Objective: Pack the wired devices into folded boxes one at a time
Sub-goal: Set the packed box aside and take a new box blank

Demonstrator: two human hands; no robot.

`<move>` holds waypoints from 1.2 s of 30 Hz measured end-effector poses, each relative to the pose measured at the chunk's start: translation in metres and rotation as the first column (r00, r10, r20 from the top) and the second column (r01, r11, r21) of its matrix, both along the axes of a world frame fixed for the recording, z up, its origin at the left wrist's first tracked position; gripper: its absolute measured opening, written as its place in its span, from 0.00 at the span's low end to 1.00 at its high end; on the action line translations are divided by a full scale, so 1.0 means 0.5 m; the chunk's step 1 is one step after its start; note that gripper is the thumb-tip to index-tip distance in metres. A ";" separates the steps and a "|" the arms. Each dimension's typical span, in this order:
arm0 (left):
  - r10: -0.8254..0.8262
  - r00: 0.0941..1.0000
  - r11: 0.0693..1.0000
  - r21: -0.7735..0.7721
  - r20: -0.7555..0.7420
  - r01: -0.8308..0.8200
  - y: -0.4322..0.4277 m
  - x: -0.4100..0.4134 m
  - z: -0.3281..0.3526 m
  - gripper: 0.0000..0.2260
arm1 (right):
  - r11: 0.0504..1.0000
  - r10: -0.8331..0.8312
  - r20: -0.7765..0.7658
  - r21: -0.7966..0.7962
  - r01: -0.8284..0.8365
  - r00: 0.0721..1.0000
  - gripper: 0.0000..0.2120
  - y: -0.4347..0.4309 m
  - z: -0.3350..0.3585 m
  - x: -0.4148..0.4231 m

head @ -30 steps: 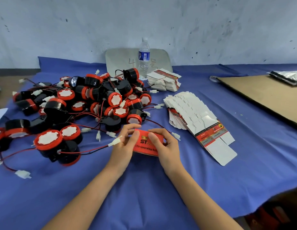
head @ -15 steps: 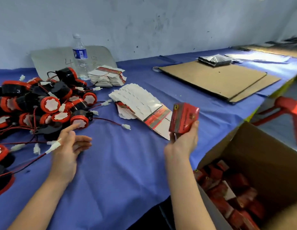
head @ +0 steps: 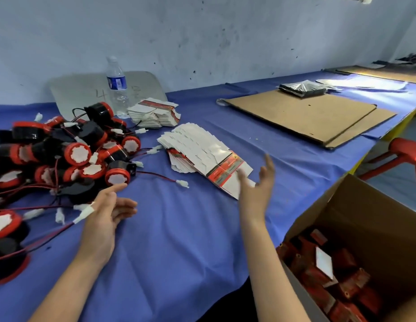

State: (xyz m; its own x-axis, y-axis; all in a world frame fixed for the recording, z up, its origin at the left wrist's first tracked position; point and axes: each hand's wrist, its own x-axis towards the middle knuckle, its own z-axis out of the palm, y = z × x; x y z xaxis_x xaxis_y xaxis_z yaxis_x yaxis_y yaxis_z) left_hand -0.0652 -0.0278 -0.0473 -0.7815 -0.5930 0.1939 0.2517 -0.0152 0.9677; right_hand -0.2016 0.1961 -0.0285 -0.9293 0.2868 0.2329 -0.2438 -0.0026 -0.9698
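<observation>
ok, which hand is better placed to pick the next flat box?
Right. The right hand is open and empty at the near end of the flat boxes; the left hand sits by the devices.

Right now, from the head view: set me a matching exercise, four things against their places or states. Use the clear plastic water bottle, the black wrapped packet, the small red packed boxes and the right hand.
Column one
1. clear plastic water bottle with a blue label
2. black plastic-wrapped packet
3. small red packed boxes
4. right hand

Column two
A. inside the open brown cardboard carton
B. open and empty, at the near end of the fanned stack of flat white-and-red box blanks
C. upright behind the pile of black-and-red round wired devices
D. lying on the flat brown cardboard sheet

Pairs: 1-C, 2-D, 3-A, 4-B.
</observation>
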 end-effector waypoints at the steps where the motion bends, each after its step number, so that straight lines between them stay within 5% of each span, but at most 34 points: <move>1: -0.003 1.000 1.000 -0.004 0.005 0.003 0.002 -0.001 0.000 0.13 | 0.912 0.115 0.073 0.387 -0.134 0.991 0.37 -0.016 -0.012 -0.011; 3: 0.001 1.000 1.000 -0.014 0.017 -0.001 0.002 0.002 -0.003 0.13 | 0.544 0.168 0.271 0.776 -0.318 0.948 0.41 -0.036 -0.022 -0.030; 5: 0.009 1.000 1.000 -0.026 0.025 -0.008 0.002 0.004 -0.004 0.13 | 0.415 0.155 0.320 0.837 -0.356 0.935 0.32 -0.044 -0.027 -0.045; 10: 0.030 0.999 0.999 -0.038 0.032 -0.029 -0.003 0.002 -0.007 0.14 | 0.455 0.113 0.190 0.863 -0.221 0.975 0.18 -0.044 -0.038 -0.046; 12: 0.034 0.999 0.998 -0.045 0.031 -0.033 -0.004 0.001 -0.009 0.14 | 0.579 0.045 0.071 0.811 -0.084 0.996 0.16 -0.044 -0.027 -0.033; 14: 0.043 0.998 0.997 -0.066 0.038 -0.041 -0.003 0.001 -0.010 0.14 | 0.786 -0.122 -0.239 0.570 0.241 0.963 0.14 -0.039 -0.004 -0.014; 16: 0.050 0.998 0.994 -0.104 0.035 -0.047 0.005 -0.001 -0.009 0.10 | 0.878 -0.238 -0.531 0.240 0.414 0.813 0.12 -0.036 0.025 0.014; 19: 0.092 0.996 0.967 -0.239 0.003 -0.089 0.014 0.008 0.001 0.17 | 0.994 0.029 -0.501 0.108 0.029 0.865 0.11 -0.080 0.048 0.048; 22: 0.086 0.996 0.936 -0.339 -0.031 -0.091 0.027 0.020 0.005 0.33 | 0.885 0.465 -0.226 0.091 -0.457 0.856 0.10 -0.151 0.039 0.079; 28: 0.150 0.988 0.912 -0.381 -0.025 -0.148 0.038 0.017 0.000 0.35 | 0.799 0.593 -0.056 0.169 -0.578 0.803 0.23 -0.212 -0.023 0.111; 36: 0.217 0.976 0.910 -0.362 0.001 -0.202 0.042 0.014 0.008 0.45 | 0.780 0.626 -0.196 0.192 -0.596 0.755 0.28 -0.199 -0.025 0.131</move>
State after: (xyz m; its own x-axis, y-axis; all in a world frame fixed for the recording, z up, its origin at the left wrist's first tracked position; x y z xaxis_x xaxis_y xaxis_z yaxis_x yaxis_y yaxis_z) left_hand -0.0582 -0.0066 -0.0435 -0.6585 -0.6409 0.3946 0.1721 0.3822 0.9079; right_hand -0.1358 0.0965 -0.0410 -0.8093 -0.3643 0.4607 -0.4469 -0.1270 -0.8855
